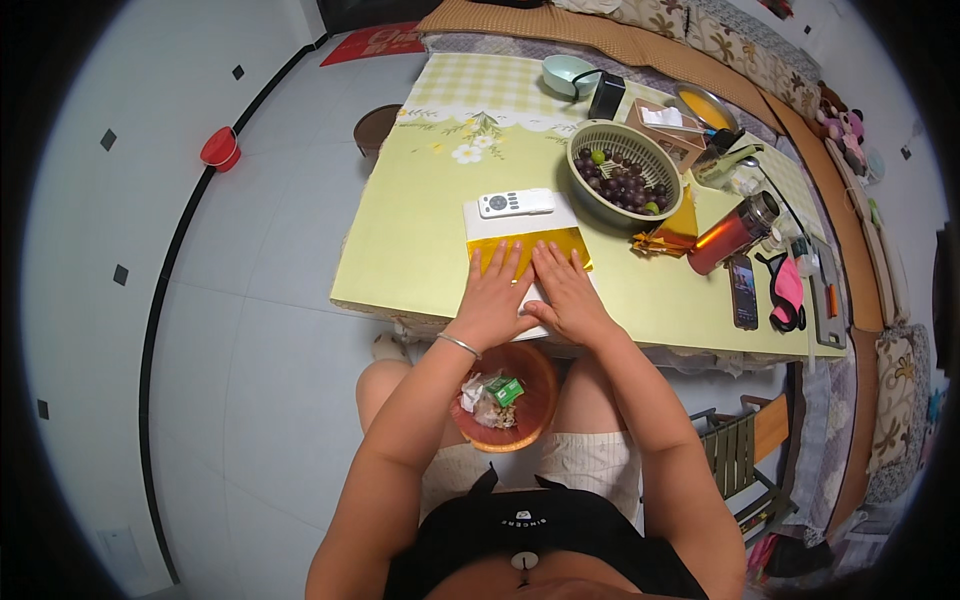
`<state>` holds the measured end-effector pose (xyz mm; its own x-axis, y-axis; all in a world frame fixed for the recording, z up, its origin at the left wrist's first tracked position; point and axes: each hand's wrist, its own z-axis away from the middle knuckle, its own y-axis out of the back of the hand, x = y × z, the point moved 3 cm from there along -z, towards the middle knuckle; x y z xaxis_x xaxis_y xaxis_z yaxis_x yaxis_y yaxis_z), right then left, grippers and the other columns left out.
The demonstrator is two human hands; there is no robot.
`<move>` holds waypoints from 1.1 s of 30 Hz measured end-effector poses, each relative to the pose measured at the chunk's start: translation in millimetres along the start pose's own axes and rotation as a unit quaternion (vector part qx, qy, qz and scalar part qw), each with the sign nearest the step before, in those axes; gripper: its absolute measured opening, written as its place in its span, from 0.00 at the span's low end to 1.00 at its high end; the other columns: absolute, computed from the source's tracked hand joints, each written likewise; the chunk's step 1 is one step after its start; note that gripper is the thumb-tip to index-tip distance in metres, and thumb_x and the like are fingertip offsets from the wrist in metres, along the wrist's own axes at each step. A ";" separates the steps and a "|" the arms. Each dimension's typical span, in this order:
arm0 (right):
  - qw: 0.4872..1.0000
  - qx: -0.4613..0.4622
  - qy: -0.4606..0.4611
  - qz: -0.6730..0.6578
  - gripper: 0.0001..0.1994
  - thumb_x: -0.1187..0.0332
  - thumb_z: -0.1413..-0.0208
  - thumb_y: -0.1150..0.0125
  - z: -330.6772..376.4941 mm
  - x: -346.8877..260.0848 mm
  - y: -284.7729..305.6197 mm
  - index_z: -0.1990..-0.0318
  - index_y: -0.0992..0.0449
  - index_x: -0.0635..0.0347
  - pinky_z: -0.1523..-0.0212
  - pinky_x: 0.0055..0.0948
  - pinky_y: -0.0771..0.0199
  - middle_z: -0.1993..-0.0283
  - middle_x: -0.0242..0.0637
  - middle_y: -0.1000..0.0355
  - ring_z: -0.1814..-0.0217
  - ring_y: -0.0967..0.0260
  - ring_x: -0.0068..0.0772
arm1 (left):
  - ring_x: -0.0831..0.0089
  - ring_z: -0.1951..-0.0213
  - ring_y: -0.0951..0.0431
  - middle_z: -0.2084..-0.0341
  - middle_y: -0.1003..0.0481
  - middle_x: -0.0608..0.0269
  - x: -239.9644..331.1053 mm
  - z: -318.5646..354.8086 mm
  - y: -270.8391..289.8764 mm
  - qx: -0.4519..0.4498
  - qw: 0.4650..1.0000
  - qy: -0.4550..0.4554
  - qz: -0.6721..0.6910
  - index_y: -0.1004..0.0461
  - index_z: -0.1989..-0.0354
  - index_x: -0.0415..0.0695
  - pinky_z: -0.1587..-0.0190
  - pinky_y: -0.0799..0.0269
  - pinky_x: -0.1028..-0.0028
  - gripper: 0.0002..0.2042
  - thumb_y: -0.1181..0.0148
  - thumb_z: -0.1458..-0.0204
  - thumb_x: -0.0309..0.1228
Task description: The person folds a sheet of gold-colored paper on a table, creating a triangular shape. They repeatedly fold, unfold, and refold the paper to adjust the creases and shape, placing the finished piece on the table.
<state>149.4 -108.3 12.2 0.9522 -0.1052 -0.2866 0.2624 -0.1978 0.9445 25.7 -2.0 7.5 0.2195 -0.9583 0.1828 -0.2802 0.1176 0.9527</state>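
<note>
Head view, looking down on a seated person at a low table (420,250) with a pale yellow-green cloth. Left hand (495,295) laid flat, fingers spread, palm down on a sheet of gold foil paper (565,243). Right hand (562,290) likewise flat and open beside it, thumbs nearly touching, both pressing the near part of the sheet. Nothing pinched or gripped by either hand.

Gold foil paper near the table's front edge, lying over a white sheet (480,222), its far edge straight and just short of a white remote control (515,203). Glossy, mirror-bright, yellow-gold, thin and flat where visible; near edge hidden beneath the hands, so fold or no fold there cannot be told. Judged from the pose: smoothing or creasing under way, an early stage, with no finished shape yet apparent and most of the shaping apparently left.

More gold foil pieces (668,235) crumpled or stacked to the right, beside a green colander (625,165) holding dark grapes. Further right, a red insulated bottle (730,233) on its side, a dark phone (743,290), and a pink-handled tool (788,290). Below the table edge, between the knees, a wooden bowl (535,400) with paper scraps and a small green packet.
</note>
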 end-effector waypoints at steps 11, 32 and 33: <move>0.999 -0.037 -0.024 0.020 0.46 0.35 0.38 0.57 -2.3 2.5 -7.0 0.25 0.52 0.64 0.23 0.54 0.69 0.21 0.50 0.56 0.19 0.63 0.51 | 0.52 0.25 0.53 0.27 0.48 0.46 2.6 4.6 -6.2 -0.025 1.000 -0.010 0.008 0.46 0.29 0.33 0.27 0.63 0.45 0.42 0.45 0.45 0.52; 0.997 -0.044 -0.056 0.036 0.44 0.38 0.37 0.54 0.7 4.7 -3.9 0.26 0.50 0.64 0.22 0.48 0.67 0.21 0.50 0.56 0.18 0.63 0.47 | 0.46 0.26 0.54 0.28 0.50 0.40 1.9 5.8 -4.0 -0.014 1.000 -0.018 0.010 0.42 0.29 0.40 0.28 0.64 0.42 0.44 0.44 0.48 0.60; 0.996 -0.045 -0.066 0.043 0.44 0.38 0.37 0.54 1.5 8.3 -2.2 0.26 0.50 0.65 0.22 0.47 0.66 0.21 0.51 0.56 0.18 0.63 0.47 | 0.45 0.26 0.55 0.28 0.50 0.38 3.2 7.1 -1.1 -0.012 1.000 -0.013 0.018 0.43 0.29 0.40 0.28 0.64 0.43 0.46 0.43 0.48 0.62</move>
<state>156.6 -110.1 7.5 0.9447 -0.2457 -0.2170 0.1993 -0.0953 0.9753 20.1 -7.0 5.3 0.1847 -0.9601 0.2100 -0.2643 0.1573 0.9515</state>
